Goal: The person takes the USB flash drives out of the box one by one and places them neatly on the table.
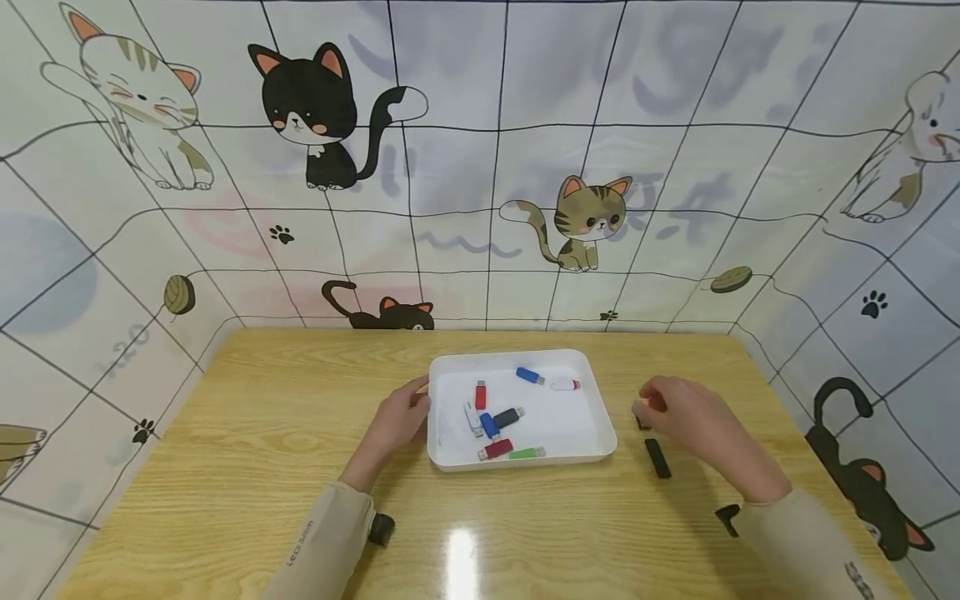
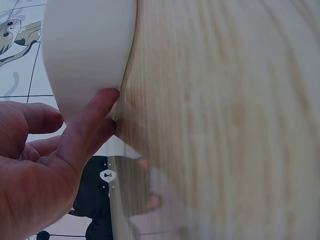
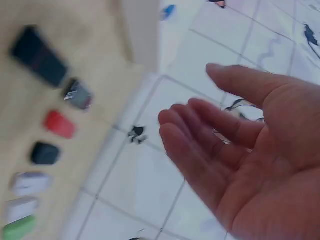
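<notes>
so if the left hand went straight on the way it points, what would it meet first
The left wall of the white tray, which the left hand appears to be touching. Beyond that wall, a white USB stick looks nearest, though depth is uncertain.

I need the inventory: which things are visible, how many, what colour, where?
Table: one, yellowish, foreground
Tray: one, white, on table
USB sticks: eight; two blue, two red, two white, one dark, one green; in tray
Small pieces: seven, blurred; three dark, two white, one red, one green; right of tray
Backdrop: one, pale, patterned, behind
Sleeves: two, beige, foreground
Wrist pieces: two, black, beside sleeves
Left hand: one, touching tray's left side
Right hand: one, right of tray
</notes>
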`<act>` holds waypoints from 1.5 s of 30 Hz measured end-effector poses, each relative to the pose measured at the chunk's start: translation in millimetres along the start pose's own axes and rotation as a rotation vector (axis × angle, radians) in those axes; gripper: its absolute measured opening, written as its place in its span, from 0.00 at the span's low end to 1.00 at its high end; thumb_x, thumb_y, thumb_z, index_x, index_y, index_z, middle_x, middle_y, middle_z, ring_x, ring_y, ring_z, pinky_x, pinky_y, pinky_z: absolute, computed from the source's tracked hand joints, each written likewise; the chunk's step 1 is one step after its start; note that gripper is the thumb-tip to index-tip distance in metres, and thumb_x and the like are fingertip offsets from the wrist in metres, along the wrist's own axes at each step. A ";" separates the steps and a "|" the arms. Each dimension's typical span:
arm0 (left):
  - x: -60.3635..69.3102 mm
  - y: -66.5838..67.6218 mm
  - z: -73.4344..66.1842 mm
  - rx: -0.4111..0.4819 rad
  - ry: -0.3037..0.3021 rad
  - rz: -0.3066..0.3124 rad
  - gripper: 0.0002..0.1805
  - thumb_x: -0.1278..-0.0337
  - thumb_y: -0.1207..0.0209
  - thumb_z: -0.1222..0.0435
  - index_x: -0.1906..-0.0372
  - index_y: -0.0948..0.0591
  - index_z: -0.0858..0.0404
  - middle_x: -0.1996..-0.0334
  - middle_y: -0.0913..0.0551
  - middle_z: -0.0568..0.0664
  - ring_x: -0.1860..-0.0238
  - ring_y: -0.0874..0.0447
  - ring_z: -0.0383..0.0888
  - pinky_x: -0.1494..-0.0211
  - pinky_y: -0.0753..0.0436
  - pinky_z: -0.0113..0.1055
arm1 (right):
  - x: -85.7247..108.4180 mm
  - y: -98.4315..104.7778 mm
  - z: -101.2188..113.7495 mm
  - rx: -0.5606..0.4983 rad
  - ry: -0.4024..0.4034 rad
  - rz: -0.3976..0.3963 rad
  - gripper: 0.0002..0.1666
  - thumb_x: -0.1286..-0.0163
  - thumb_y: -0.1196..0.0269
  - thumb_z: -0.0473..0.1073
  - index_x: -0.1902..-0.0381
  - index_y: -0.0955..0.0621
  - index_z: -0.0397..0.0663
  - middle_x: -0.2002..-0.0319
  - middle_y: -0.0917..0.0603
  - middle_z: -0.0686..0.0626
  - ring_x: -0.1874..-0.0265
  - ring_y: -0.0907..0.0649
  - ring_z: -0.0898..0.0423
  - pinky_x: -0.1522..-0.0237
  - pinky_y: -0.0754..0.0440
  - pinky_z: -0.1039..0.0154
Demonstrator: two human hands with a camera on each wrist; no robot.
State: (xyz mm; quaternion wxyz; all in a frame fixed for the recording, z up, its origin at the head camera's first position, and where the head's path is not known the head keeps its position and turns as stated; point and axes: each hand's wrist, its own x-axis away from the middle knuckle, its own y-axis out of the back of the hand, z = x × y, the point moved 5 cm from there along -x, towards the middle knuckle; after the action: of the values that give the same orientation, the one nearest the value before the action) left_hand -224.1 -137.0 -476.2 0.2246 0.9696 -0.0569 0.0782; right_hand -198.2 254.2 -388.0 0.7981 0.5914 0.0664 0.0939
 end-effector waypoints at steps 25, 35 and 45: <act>0.4 -0.5 -0.4 0.001 -0.019 -0.006 0.27 0.22 0.51 0.68 0.23 0.32 0.65 0.38 0.19 0.67 0.55 0.12 0.53 0.64 0.10 0.42 | -73.6 -47.5 112.8 0.057 0.472 0.204 0.20 0.31 0.28 0.42 0.44 0.15 0.41 0.48 0.15 0.45 0.48 0.16 0.50 0.43 0.16 0.53; -0.7 -0.9 2.2 0.002 -0.010 -0.008 0.27 0.22 0.51 0.68 0.23 0.32 0.65 0.37 0.20 0.68 0.52 0.12 0.54 0.62 0.10 0.43 | -87.6 -66.1 130.0 0.134 0.480 0.284 0.19 0.31 0.28 0.42 0.44 0.15 0.46 0.49 0.15 0.48 0.51 0.18 0.52 0.42 0.18 0.54; -1.5 -0.4 1.9 -0.036 -0.016 -0.022 0.27 0.22 0.51 0.67 0.23 0.32 0.64 0.38 0.19 0.66 0.50 0.13 0.54 0.60 0.10 0.43 | -99.1 -82.8 138.3 0.216 0.461 0.406 0.19 0.34 0.25 0.45 0.45 0.13 0.54 0.49 0.16 0.53 0.53 0.22 0.56 0.42 0.20 0.59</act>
State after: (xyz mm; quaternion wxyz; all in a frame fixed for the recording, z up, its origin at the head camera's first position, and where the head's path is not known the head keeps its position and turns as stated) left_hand -225.3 -137.3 -478.2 0.2424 0.9666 -0.0494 0.0668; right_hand -258.7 79.3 -427.4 0.6596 0.6369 0.1357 0.3753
